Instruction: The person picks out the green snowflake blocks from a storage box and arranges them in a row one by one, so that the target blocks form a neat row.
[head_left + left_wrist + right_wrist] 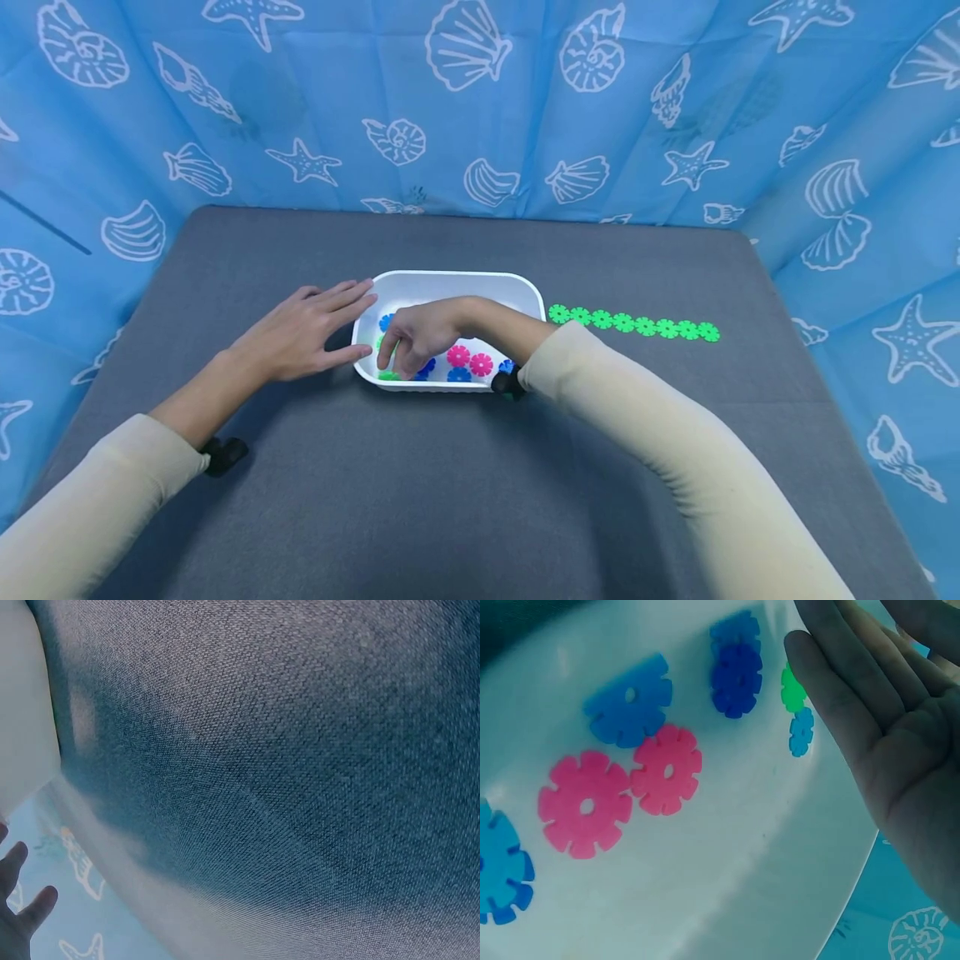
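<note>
A white plastic tray (450, 283) holds flower-shaped plastic discs, among them pink discs (585, 804), blue discs (634, 701) and green discs (793, 690). My right hand (426, 332) reaches over the tray's left end with its fingers pointing down beside the green and blue discs. In the right wrist view its fingers (847, 682) are loosely extended, and no disc shows in them. The left hand (303, 332) is at the tray's left rim, fingers spread and fairly straight, the fingertips overlapping the rim. Nothing is in it.
A slanting row of several linked green discs (633, 322) lies on the grey tabletop (465, 492), just right of the tray. Behind and beside the table hangs a blue curtain (517, 108) with white shell and starfish prints. The right forearm crosses above the tray's right side.
</note>
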{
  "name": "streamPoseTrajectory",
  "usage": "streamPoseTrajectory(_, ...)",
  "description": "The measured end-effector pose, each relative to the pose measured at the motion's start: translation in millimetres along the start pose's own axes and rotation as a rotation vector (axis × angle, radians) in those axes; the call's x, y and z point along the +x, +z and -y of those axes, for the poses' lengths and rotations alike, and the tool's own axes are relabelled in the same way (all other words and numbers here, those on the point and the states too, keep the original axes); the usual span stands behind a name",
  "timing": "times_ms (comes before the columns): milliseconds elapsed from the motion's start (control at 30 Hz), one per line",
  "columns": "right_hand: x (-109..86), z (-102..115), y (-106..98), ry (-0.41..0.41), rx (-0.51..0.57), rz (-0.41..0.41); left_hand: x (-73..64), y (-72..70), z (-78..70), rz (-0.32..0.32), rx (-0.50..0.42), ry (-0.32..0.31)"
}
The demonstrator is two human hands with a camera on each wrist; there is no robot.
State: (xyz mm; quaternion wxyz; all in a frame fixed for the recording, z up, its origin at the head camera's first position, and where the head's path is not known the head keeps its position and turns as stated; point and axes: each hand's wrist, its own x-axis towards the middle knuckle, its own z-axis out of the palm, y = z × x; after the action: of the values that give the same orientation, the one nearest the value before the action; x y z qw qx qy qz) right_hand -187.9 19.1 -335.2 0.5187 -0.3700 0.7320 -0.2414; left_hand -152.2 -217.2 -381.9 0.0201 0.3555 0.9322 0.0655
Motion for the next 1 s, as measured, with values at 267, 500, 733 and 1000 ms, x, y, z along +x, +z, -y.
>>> streamPoseTrajectory(267,-5.6,-3,5,-0.046,0.013,-0.062,0.4,-0.3,-0.8,-0.001,-0.006,-0.003)
streamPoseTrajectory(500,-15.8,-4,8,-0.056,0.016,-0.104,-0.2,0.0,-0.1,0.004,0.006,-0.014)
streamPoseTrajectory(733,-31.2,-9,8,-0.06,0.033,-0.13,0.5,0.1,-0.5,0.001,0.005,-0.023)
streamPoseTrajectory(1000,-50.9,-19,9,-0.06,0.04,-0.148,0.4,-0.8,-1.4,0.014,0.012,-0.027)
